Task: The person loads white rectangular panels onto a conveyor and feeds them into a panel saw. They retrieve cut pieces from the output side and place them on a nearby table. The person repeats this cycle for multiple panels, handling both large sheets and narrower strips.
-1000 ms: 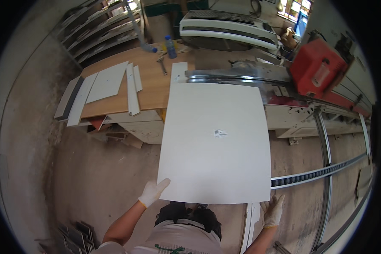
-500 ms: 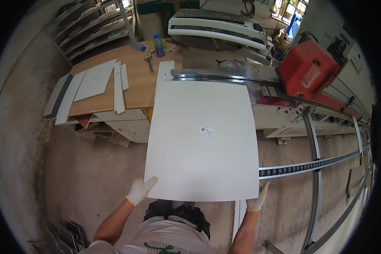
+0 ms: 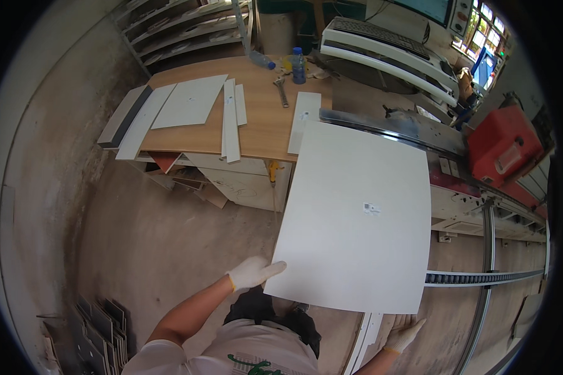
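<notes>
A large white panel [image 3: 356, 231] with a small printed label extends from the machine's edge toward my body. My left hand [image 3: 254, 274], in a white knit glove, grips its near left edge with the thumb on top; the fingers beneath are hidden. At the near right corner, my gloved right hand [image 3: 403, 335] is just off the near edge, its fingers stretched out. Whether they touch the panel's underside, I cannot tell. Beside the panel's far left corner lies a narrow white strip [image 3: 304, 122] on the wooden tabletop [image 3: 263, 134].
White boards [image 3: 191, 100], a wrench [image 3: 281, 92] and a blue-capped bottle [image 3: 298, 65] are on the table. A yellow tool [image 3: 273, 172] hangs at its front. At right are a red machine housing [image 3: 503, 147] and a roller rail [image 3: 481, 278]. Dark panels [image 3: 100, 334] lean at lower left.
The view has swung left, so the scene sits further right. My right hand has slipped from the panel's right edge to below its near corner. The left hand keeps its hold.
</notes>
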Demonstrator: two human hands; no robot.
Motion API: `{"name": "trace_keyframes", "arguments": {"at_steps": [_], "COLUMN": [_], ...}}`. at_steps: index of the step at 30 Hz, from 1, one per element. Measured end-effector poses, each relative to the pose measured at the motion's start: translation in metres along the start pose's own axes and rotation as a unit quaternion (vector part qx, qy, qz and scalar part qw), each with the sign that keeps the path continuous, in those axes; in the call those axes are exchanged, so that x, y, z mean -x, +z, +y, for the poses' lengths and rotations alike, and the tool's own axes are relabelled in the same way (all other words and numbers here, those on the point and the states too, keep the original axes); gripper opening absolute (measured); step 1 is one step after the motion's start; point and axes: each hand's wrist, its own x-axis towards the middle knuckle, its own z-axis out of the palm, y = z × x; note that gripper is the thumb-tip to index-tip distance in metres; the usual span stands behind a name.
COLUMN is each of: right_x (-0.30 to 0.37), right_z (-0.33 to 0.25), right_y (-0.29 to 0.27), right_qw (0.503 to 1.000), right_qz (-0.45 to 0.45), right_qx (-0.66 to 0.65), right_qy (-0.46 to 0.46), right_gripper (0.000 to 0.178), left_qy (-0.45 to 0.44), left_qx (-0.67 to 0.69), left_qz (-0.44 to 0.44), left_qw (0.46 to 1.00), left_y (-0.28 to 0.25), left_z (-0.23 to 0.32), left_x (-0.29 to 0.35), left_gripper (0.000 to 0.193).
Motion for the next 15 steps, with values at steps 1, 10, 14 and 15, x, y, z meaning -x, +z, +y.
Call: {"name": "trace_keyframes", "arguments": {"at_steps": [1, 10, 14, 15], "right_x": [0.007, 0.1, 0.17, 0.186], "right_z": [0.008, 0.047, 0.09, 0.099], "right_y": [-0.005, 0.008, 0.013, 0.011], "right_qw": [0.998, 0.912, 0.836, 0.834], "right_qz": [0.03, 0.184, 0.275, 0.315], "right_qx": [0.036, 0.232, 0.369, 0.376], "right_qy": [-0.03, -0.284, -0.298, -0.251], "right_gripper": [0.082, 0.04, 0.047, 0.047], "left_qy": [0.039, -0.076, -0.147, -0.139], "left_qx": [-0.043, -0.322, -0.274, -0.255], "left_qz": [-0.002, 0.378, 0.332, 0.352], "left_qw": [0.998, 0.865, 0.891, 0.89], "left_y": [-0.026, -0.323, -0.336, -0.336], "left_z": [-0.005, -0.013, -0.009, -0.011], "left_x": [-0.012, -0.251, -0.291, -0.295], "left_gripper": [0.088, 0.089, 0.079, 0.072]}}
